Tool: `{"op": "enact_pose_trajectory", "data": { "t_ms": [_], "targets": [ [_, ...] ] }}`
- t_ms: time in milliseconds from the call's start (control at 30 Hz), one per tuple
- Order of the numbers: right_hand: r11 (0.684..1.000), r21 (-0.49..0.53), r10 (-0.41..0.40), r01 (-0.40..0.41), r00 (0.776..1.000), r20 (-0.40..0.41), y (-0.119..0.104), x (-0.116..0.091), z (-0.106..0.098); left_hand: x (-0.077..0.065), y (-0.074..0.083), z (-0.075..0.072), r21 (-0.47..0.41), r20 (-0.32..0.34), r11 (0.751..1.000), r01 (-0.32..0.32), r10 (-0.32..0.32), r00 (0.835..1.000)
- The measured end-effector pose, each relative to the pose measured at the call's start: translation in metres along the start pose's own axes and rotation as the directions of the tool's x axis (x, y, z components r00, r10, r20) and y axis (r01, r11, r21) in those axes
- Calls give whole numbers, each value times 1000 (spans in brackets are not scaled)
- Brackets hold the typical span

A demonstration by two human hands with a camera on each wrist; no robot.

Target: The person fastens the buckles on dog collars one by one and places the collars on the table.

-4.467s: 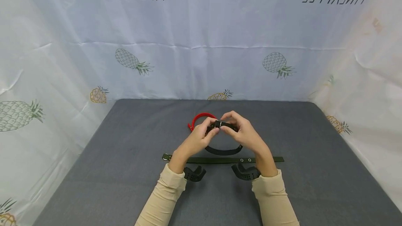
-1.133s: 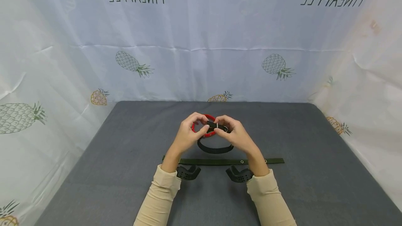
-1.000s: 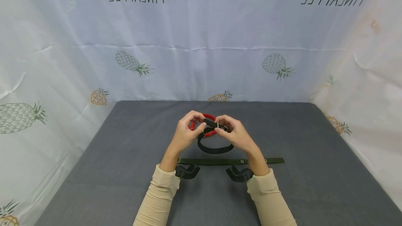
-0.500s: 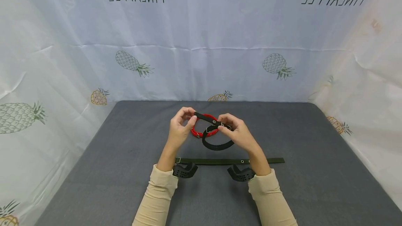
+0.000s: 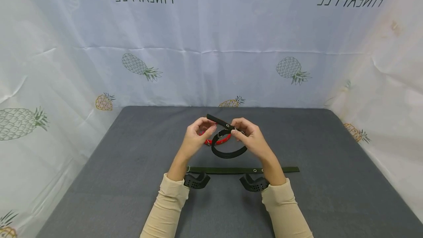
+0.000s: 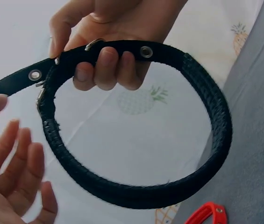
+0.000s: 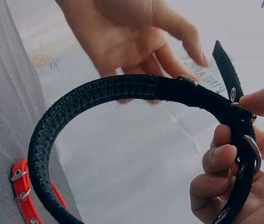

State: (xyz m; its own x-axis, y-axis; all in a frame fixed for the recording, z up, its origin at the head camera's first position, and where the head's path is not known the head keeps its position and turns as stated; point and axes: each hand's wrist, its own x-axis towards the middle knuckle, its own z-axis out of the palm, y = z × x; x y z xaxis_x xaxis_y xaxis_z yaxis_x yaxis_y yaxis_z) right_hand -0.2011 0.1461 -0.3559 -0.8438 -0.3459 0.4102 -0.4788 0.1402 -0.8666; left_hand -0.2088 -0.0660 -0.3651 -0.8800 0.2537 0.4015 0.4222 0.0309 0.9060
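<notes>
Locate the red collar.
In the head view, the red collar lies on the grey table, beyond the black collar's left side, partly hidden by the left hand.

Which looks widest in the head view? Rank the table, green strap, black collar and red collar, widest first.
Table
Green strap
Unranked: black collar and red collar; black is held nearer the camera, red is partly hidden.

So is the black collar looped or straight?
Looped: both wrist views show the black collar curved into a ring, the right hand gripping it, its tail sticking out.
</notes>
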Motion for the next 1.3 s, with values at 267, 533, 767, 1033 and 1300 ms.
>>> {"op": "enact_pose_trajectory", "data": {
  "t_ms": [267, 533, 767, 1033, 1300],
  "targets": [
    [999, 42, 6, -6, 1000, -1, -3, 0, 0, 0, -3, 6, -28, 182, 995, 99, -93, 979],
    [999, 44, 0, 0, 1000, 11, -1, 0, 2, 0, -2, 12, -106, 185, 978, 179, -157, 970],
    [998, 50, 26, -26, 1000, 13, -4, -1, 5, 0, -2, 15, -112, 166, 977, 180, -160, 973],
    [997, 53, 55, -56, 998, 26, -8, -1, 8, 0, -2, 15, -110, 159, 982, 150, -132, 978],
    [996, 62, 61, -64, 997, 38, -10, 0, 8, -1, 0, 14, -108, 146, 983, 150, -134, 980]
  ]
}}
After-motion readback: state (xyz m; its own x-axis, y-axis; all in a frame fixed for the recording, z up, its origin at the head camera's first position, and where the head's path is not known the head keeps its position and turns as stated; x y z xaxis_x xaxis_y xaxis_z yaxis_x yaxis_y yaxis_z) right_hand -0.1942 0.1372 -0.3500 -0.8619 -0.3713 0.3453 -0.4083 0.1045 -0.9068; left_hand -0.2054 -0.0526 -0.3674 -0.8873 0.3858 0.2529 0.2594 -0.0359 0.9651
